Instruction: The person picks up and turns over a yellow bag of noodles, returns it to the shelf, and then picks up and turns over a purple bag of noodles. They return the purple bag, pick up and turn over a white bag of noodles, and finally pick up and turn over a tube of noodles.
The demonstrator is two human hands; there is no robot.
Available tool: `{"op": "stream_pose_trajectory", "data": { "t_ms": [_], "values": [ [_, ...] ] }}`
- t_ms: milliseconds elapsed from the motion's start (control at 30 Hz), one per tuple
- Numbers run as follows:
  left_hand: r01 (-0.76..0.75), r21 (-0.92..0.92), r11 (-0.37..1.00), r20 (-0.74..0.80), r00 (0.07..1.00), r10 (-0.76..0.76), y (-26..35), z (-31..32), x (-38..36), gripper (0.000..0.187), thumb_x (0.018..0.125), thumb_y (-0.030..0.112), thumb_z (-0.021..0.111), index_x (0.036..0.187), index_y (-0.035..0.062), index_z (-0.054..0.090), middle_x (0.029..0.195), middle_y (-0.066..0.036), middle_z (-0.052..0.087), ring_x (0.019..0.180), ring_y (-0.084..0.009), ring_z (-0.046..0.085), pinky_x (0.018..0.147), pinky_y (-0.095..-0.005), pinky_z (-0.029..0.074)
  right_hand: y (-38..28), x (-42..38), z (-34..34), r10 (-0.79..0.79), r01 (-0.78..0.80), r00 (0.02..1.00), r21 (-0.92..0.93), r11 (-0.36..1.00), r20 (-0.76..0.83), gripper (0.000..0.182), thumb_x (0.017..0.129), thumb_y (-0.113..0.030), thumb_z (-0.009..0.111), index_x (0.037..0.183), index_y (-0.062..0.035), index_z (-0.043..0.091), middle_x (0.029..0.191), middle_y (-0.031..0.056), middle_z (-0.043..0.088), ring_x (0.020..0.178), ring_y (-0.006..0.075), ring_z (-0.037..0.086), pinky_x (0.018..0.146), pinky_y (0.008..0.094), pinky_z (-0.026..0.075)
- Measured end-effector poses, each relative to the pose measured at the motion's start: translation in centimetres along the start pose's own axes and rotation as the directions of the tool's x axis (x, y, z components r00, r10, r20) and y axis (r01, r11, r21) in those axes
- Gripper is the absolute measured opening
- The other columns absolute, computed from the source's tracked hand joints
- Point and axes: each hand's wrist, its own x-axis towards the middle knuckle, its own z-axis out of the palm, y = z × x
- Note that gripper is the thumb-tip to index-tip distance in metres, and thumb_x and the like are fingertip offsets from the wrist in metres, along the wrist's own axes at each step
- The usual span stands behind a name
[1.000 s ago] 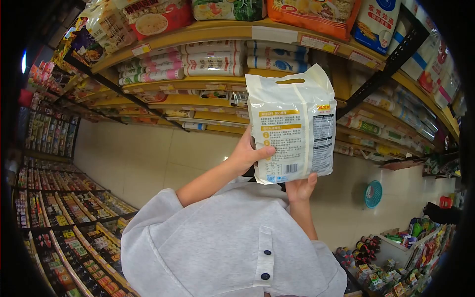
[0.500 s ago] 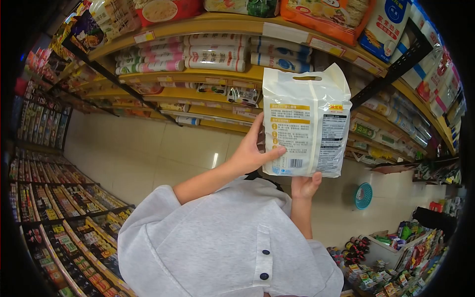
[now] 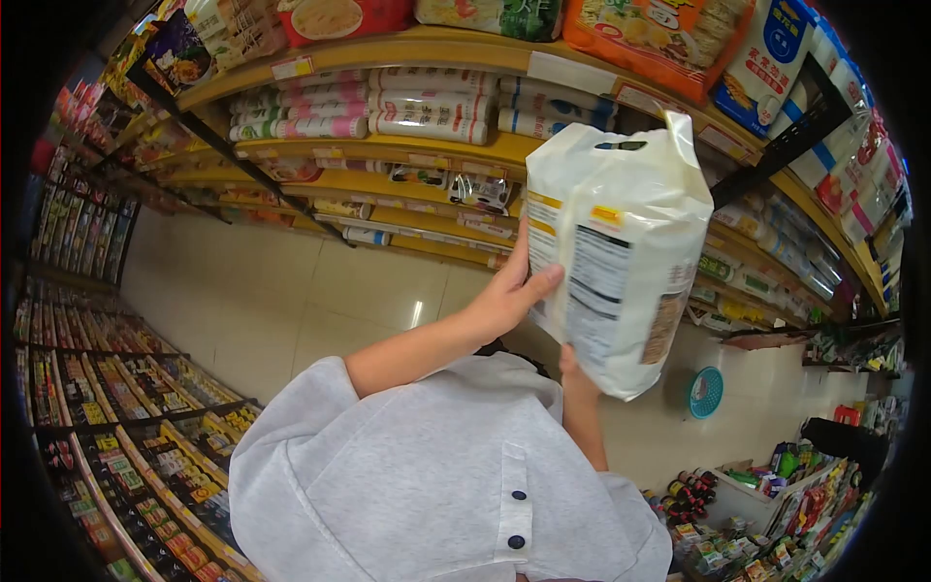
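Note:
A bulky white plastic food package (image 3: 621, 272) with a cut-out handle at its top is held up in front of me. Its printed back and one narrow side with a brown picture face my way. My left hand (image 3: 514, 291) grips the left edge, thumb on the front and fingers behind. Under the lower left corner is my right hand (image 3: 579, 376), closed against the package and partly hidden by it. What is inside the package cannot be seen.
Yellow shelves (image 3: 407, 150) ahead carry wrapped noodle bundles (image 3: 427, 105) and an orange bag (image 3: 659, 39). Low racks of small packets (image 3: 145, 466) stand at left. A turquoise basket (image 3: 705, 392) sits on the tiled floor at right, near dark bottles (image 3: 693, 493) and a white bin (image 3: 752, 500).
The package has turned, so its narrow side now shows more, and it tilts and sits slightly further right. Both hands have kept hold, and my right hand is more covered.

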Motion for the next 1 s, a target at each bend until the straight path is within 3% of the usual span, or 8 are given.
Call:
{"op": "stream_pose_trajectory", "data": {
  "t_ms": [100, 133, 167, 200, 300, 633, 833, 1000],
  "values": [
    [0.115, -0.154, 0.981, -0.079, 0.989, -0.128, -1.2, -0.1, 0.0, 0.072, 0.097, 0.044, 0.041, 0.148, 0.0053, 0.011, 0.149, -0.01, 0.026, 0.134, -0.0229, 0.03, 0.112, -0.0345, 0.022, -7.7, 2.7, -0.2, -0.408, 0.391, 0.777, -0.14, 0.91, -0.479, 0.081, 0.074, -0.028, 0.065, 0.14, -0.0011, 0.028, 0.139, 0.0163, 0.038, 0.124, 0.0307, 0.043, 0.101, 0.0403, 0.041],
    [0.242, -0.31, 0.92, -0.089, 0.956, -0.281, -1.6, -0.3, 0.1, 0.074, 0.097, 0.05, 0.036, 0.149, 0.0054, 0.008, 0.15, -0.011, 0.025, 0.136, -0.0253, 0.027, 0.112, -0.0357, 0.024, -7.7, 2.6, -0.2, 0.108, 0.157, 0.936, 0.672, 0.724, -0.335, 0.074, 0.077, -0.035, 0.057, 0.137, -0.0007, 0.032, 0.137, 0.0172, 0.04, 0.122, 0.0308, 0.045, 0.1, 0.0427, 0.043],
    [0.242, -0.307, 0.92, -0.08, 0.957, -0.279, -1.4, -0.6, 0.1, 0.074, 0.097, 0.05, 0.036, 0.149, 0.0054, 0.008, 0.15, -0.011, 0.025, 0.136, -0.0253, 0.027, 0.112, -0.0357, 0.024, -7.7, 2.6, -0.2, 0.342, -0.172, 0.925, 0.985, -0.012, 0.166, 0.069, 0.081, -0.043, 0.049, 0.134, -0.0002, 0.037, 0.136, 0.0181, 0.042, 0.12, 0.031, 0.048, 0.098, 0.045, 0.045],
    [0.279, -0.49, 0.826, 0.039, 0.953, -0.299, -1.0, -1.1, -0.1, 0.069, 0.097, 0.053, 0.032, 0.146, 0.0058, 0.019, 0.145, -0.011, 0.034, 0.131, -0.0258, 0.035, 0.109, -0.0378, 0.03, -5.0, 2.3, 2.1, 0.059, 0.184, 0.942, 0.656, 0.732, -0.33, 0.067, 0.085, -0.051, 0.034, 0.131, -0.0031, 0.043, 0.133, 0.0179, 0.046, 0.118, 0.0307, 0.05, 0.097, 0.048, 0.046],
    [0.331, -0.741, 0.584, 0.136, 0.926, -0.352, -0.7, -1.6, 0.2, 0.061, 0.096, 0.054, 0.032, 0.133, 0.006, 0.045, 0.128, -0.012, 0.054, 0.114, -0.0251, 0.054, 0.099, -0.042, 0.044, -8.2, 4.4, 0.7, -0.743, 0.778, 0.51, -0.135, 0.614, -0.434, 0.049, 0.097, -0.038, 0.042, 0.137, -0.0107, 0.037, 0.134, 0.0179, 0.042, 0.125, 0.034, 0.041, 0.109, 0.0554, 0.02],
    [0.415, -0.767, 0.49, 0.193, 0.877, -0.441, -2.5, -5.0, -1.8, 0.06, 0.096, 0.052, 0.035, 0.132, 0.0054, 0.046, 0.124, -0.013, 0.056, 0.11, -0.024, 0.057, 0.096, -0.0408, 0.046, -11.8, 2.7, -2.8, -0.794, 0.803, 0.595, -0.051, 0.594, 0.123, 0.037, 0.08, -0.033, 0.07, 0.112, -0.016, 0.061, 0.128, 0.0147, 0.052, 0.123, 0.0351, 0.044, 0.103, 0.0504, 0.033],
    [0.424, -0.725, 0.543, 0.115, 0.852, -0.511, -3.8, -5.8, -4.7, 0.06, 0.096, 0.052, 0.036, 0.132, 0.0052, 0.046, 0.123, -0.013, 0.057, 0.11, -0.0239, 0.057, 0.096, -0.0405, 0.047, -11.0, 4.8, -4.3, -0.354, 0.36, 0.932, 0.325, 0.874, -0.08, 0.065, 0.08, -0.041, 0.071, 0.128, -0.0042, 0.048, 0.137, 0.0154, 0.045, 0.131, 0.0316, 0.037, 0.106, 0.0478, 0.031],
    [0.467, -0.666, 0.582, 0.083, 0.822, -0.564, -4.6, -6.5, -5.2, 0.06, 0.096, 0.052, 0.036, 0.131, 0.0051, 0.046, 0.122, -0.013, 0.058, 0.109, -0.0238, 0.058, 0.096, -0.0402, 0.047, -7.6, 4.6, -3.7, -0.028, -0.274, 0.935, 0.774, 0.571, 0.352, 0.088, 0.081, -0.041, 0.069, 0.142, 0.0055, 0.025, 0.143, 0.0146, 0.034, 0.134, 0.025, 0.031, 0.107, 0.0375, 0.029]
  ]
}}
